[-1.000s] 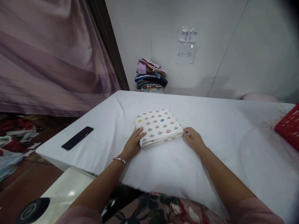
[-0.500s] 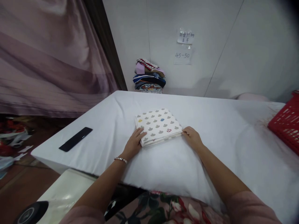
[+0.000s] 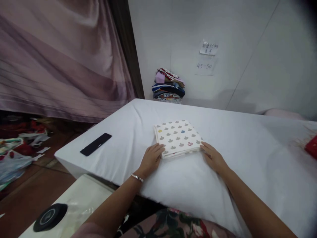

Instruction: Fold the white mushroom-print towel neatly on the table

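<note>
A folded white cloth (image 3: 177,135) printed with grey mushroom shapes and a few coloured ones lies flat on the white-covered table (image 3: 223,132). My left hand (image 3: 150,160) rests at its near left corner, fingers stretched out and touching the edge; a bracelet circles that wrist. On the other side, my right hand (image 3: 214,157) touches the near right corner with its fingers extended. Neither hand is wrapped round the cloth. The undersides of both hands are hidden.
A dark flat object like a phone (image 3: 96,144) lies on the table's left. Folded clothes (image 3: 169,86) are stacked by the wall. A red basket edge (image 3: 311,147) shows far right. Below left, a round black object (image 3: 51,217) sits on a white surface; bags and cloth clutter the floor.
The view has swung left, so everything appears further right. My right hand has gone from pinching the cloth's corner to lying with extended fingers against it. The cloth stays folded.
</note>
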Available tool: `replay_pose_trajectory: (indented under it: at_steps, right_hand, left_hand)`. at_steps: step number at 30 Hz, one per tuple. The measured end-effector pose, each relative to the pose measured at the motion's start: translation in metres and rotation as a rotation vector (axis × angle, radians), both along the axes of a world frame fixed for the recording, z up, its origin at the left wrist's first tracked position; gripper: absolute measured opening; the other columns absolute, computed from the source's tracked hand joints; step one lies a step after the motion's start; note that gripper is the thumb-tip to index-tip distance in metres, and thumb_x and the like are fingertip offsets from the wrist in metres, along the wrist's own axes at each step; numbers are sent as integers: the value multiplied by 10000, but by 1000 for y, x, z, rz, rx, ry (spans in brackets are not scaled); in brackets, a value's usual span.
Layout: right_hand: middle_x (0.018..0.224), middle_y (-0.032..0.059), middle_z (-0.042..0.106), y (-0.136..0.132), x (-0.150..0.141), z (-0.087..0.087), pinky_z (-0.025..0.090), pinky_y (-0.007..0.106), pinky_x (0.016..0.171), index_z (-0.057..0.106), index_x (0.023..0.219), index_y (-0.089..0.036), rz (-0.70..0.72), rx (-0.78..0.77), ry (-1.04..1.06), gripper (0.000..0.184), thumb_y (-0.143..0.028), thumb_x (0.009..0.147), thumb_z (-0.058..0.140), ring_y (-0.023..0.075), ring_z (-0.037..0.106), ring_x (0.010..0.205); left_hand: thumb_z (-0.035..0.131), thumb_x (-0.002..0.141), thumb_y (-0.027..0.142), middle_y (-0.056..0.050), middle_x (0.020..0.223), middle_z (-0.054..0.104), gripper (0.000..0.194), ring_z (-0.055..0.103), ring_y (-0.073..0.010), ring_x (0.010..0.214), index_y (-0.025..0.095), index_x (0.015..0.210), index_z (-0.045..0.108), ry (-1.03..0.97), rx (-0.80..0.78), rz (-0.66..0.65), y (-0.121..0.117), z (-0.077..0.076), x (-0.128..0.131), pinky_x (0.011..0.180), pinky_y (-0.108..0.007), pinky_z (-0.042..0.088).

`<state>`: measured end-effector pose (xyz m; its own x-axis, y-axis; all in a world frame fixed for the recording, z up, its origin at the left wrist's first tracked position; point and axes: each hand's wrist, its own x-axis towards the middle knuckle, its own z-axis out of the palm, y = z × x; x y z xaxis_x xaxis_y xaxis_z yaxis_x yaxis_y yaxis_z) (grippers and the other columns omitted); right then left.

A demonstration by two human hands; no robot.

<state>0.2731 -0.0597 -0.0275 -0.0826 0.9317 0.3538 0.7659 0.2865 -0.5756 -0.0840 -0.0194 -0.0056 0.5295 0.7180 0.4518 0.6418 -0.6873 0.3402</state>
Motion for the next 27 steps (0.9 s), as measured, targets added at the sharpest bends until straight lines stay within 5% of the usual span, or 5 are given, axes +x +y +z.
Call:
replay_pose_trajectory:
  at_steps: [8, 12, 18, 22, 27]
  right_hand:
    - [1239, 79, 621, 30, -6, 27, 450, 421, 978, 666, 1053, -209, -264, -173, 309, 382, -461, 816, 504, 275, 547, 1167]
    - [1218, 151, 624, 70, -10, 52, 451, 439, 965, 584, 1218, -150, -388, -458, 234, 517, -458, 807, 531, 310, 583, 1111]
    - [1327, 187, 538, 99, -17, 57, 418, 474, 995, 552, 1259, -137, -375, -583, 148, 667, -486, 703, 668, 362, 512, 1202]
    - [1336, 162, 537, 65, -11, 51, 463, 431, 949, 485, 1336, -169, -351, -649, 229, 744, -527, 707, 654, 331, 550, 1166]
    - [1109, 129, 684, -31, -16, 45, 541, 358, 779, 409, 1393, -167, -314, -616, 325, 814, -567, 720, 629, 279, 669, 936]
  left_hand:
    - [506, 819, 241, -68, 1181, 639, 227, 588, -205, 1090, 196, 965, 675, -505, -421, 274, 10, 7, 2, 918, -339, 475]
    - [571, 815, 461, -130, 1224, 609, 515, 613, -239, 1032, 154, 1228, 535, -449, -586, 552, 35, 18, 10, 888, -342, 455]
    - [663, 751, 402, -142, 1184, 635, 550, 603, -262, 1063, 128, 1207, 524, -434, -778, 553, 60, 22, 27, 843, -300, 452]
    - [695, 713, 363, -153, 1249, 594, 681, 595, -260, 1082, 119, 1298, 448, -442, -814, 560, 62, 21, 31, 856, -294, 446]
    - [647, 743, 410, -114, 1215, 619, 697, 611, -249, 1043, 169, 1350, 404, -309, -842, 465, 63, 18, 40, 837, -293, 446]
